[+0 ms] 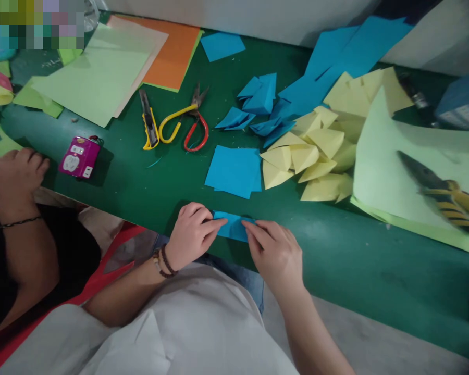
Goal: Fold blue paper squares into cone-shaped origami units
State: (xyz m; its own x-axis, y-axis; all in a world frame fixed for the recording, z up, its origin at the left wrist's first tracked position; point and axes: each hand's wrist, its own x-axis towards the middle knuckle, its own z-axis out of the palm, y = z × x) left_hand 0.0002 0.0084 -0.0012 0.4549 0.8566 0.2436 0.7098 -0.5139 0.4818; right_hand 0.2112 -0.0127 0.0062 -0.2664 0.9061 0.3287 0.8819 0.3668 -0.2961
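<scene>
The left forearm (128, 289) slants up from the lower left, its wrist (164, 259) roughly in line, and ends in the left hand (195, 227), back upward, index finger reaching rightward with the thumb close below and the other fingers curled. From the lower right the right forearm (310, 317) rises more steeply to the right hand (277, 247), knuckles up, its index finger and thumb pointing leftward. The two index fingertips face each other, near but apart, in front of the torso (203, 323).
</scene>
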